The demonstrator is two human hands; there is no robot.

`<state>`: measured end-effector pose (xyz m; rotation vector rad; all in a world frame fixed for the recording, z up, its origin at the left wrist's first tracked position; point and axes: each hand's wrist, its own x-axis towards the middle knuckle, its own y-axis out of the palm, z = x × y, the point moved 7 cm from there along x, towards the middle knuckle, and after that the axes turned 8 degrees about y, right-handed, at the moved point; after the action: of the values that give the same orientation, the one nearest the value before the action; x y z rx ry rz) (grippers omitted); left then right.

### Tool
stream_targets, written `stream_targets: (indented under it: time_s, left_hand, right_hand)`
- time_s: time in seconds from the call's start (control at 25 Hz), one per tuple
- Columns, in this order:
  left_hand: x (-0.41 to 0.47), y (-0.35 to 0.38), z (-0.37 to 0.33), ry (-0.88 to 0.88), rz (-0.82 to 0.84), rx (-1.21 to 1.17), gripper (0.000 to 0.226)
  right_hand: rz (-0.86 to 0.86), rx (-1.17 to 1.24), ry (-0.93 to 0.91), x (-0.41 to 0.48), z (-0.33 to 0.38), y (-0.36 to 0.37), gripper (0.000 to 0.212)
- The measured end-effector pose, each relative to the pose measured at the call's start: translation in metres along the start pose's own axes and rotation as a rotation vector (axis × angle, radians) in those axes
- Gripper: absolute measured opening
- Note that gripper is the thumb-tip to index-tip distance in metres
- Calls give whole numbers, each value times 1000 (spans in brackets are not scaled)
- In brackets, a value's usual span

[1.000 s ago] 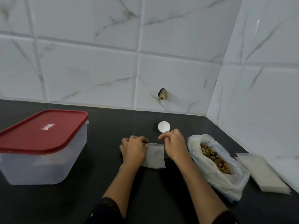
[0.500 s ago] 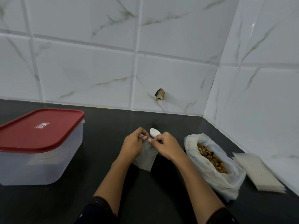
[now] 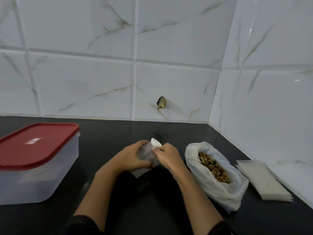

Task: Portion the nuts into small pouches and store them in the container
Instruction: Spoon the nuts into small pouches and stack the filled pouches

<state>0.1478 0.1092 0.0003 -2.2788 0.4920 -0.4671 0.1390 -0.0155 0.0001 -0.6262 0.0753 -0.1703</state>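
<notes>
Just left of the bag of nuts point(image 3: 220, 187), the small pouch point(image 3: 145, 154) is held tilted, its long axis running from its mouth, up toward the wall, to a bottom corner nearer the person. The left hand point(image 3: 130, 156) curls round its side. The right hand point(image 3: 167, 156) pinches its mouth, apparently along with a white spoon point(image 3: 155, 143). The container point(image 3: 33, 167), with its lid on, sits well left of the bag.

A: Entry one, small clear pouch point(image 3: 145, 153): any change?
B: It lay flat on the counter a second ago. Now it is raised, with one lower corner hanging toward the counter's near edge.
A: Left hand point(image 3: 130, 156)?
B: It was pressing the pouch's edge. Now it is wrapped round its side.
A: Right hand point(image 3: 167, 156)?
B: It has drawn closer to the left and pinches the pouch's top.
A: White spoon point(image 3: 155, 142)?
B: The round face showed earlier. Now it is turned edgewise at the pouch's mouth.
</notes>
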Motion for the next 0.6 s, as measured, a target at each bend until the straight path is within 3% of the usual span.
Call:
stream_targets:
  time_s: [0.08,0.2,0.32,0.44,0.6]
  left_hand:
    - [1,6,-6,-25,46,217,103]
    - [7,11,-13,8,-39,411,94]
    - [9,10,-9,9,-78,197,78]
    - [8,8,-10,106,-100,-10,56]
    - [6,7,-8,174,-76,-135,42]
  right_hand:
    - [-17,60,31,0,-5,-3,39]
    - [-13,110,23,1,-6,-4,42]
    - [32,267,90,-7,-3,-7,33]
    - [41,269,140,-5,-8,-11,57]
    - [8,168,116,-7,-5,-12,68]
